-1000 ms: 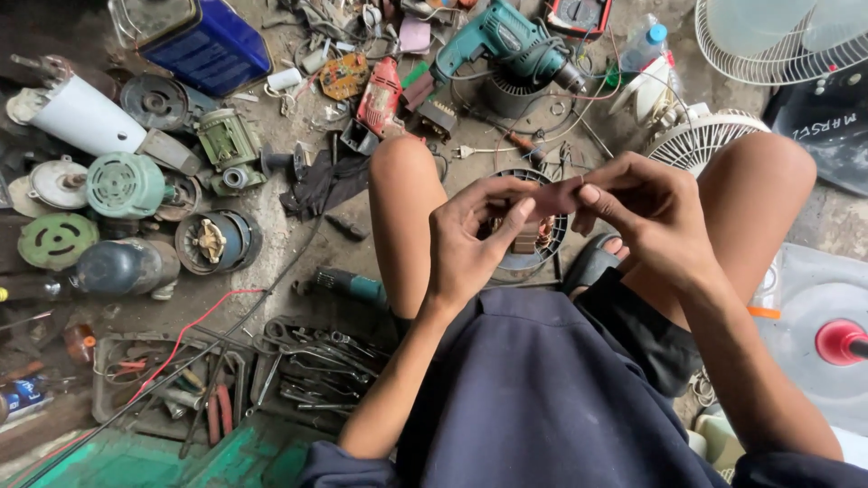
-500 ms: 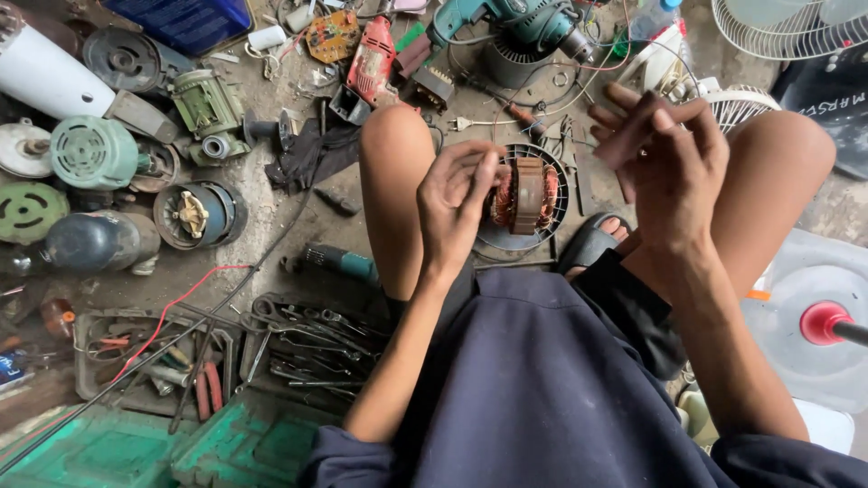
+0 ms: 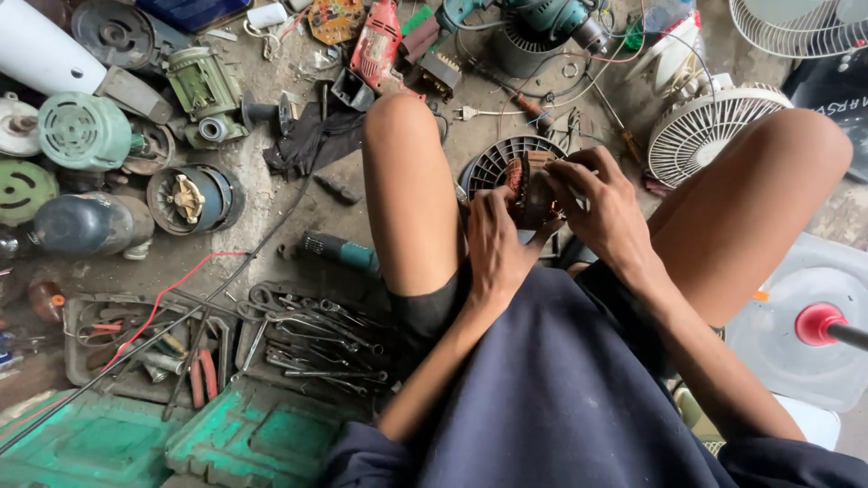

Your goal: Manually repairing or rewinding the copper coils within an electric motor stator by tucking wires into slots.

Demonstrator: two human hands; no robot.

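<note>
Gripping the fan motor [image 3: 523, 185] between the knees, the left hand [image 3: 495, 242] clasps its near side; the right hand [image 3: 604, 206] closes over its right edge.

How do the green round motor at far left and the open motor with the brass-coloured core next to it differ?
The green motor is closed in a ribbed green housing; the open motor shows its brass-coloured core. The green motor is pale green all over; the open motor's shell is dark blue-grey. The green motor lies nearer the frame's left edge; the open motor lies nearer the person's knee. Both are round and rest on the dirty floor, untouched by either hand.
</note>
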